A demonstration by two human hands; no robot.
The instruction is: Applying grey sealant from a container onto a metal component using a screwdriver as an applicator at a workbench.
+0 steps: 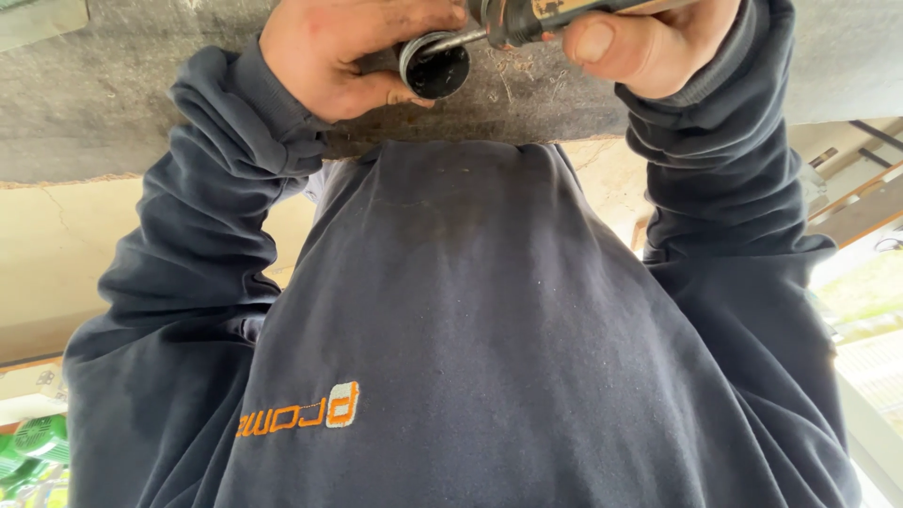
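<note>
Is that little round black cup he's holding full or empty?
Empty, as far as shows: the round cup in the left hand has a dark bare inside, with only the metal tool tip poking in.

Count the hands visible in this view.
2. The left hand grips a round black metal-rimmed part at top centre; the right hand holds a dark cylindrical tool beside it.

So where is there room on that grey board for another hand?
The grey board is bare beyond the left hand, and again past the right hand. Between them it's crowded: the round black part, the tool and shavings.
</note>
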